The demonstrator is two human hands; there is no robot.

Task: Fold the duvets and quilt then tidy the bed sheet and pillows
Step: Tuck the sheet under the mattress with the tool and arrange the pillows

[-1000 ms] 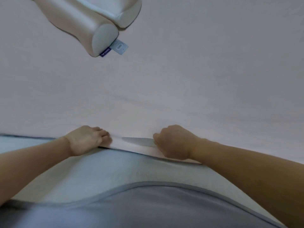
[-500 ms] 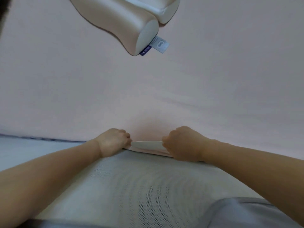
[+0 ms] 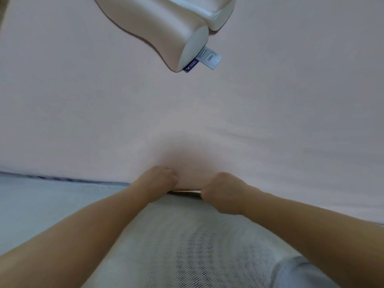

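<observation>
- Close below the camera, two bare forearms reach forward from the bottom corners toward the near edge of a pale pink bed sheet (image 3: 207,113) that covers almost the whole upper part of the view.
- The left hand (image 3: 158,181) is curled into a fist on the sheet's near edge, knuckles up, its fingers tucked under and hidden from sight.
- The right hand (image 3: 223,189) is also curled tight on that same edge, just beside the left, with a short gap between the two fists.
- Between the hands, a thin strip of the sheet's hem shows as a pale line, and the cloth bulges up into a soft rounded hump just beyond the knuckles.
- Faint creases run outward from that hump toward the right across the otherwise smooth sheet.
- Under the forearms lies a light grey-white mattress (image 3: 182,242) with a fine mesh of small dots, bare from the sheet's edge down to the bottom of the frame.
- Along the left, a dark bluish piping line marks where the pink sheet meets the mattress.
- At the bottom right corner sits a piece of smooth grey-blue fabric (image 3: 299,275), cut off by the frame.
- At the top centre, well apart from the hands, a cream contoured pillow (image 3: 166,28) with a satin sheen rests on the sheet.
- From its rounded end hang a small dark blue tag (image 3: 191,67) and a pale grey printed label (image 3: 209,58), whose text is too small to read.
</observation>
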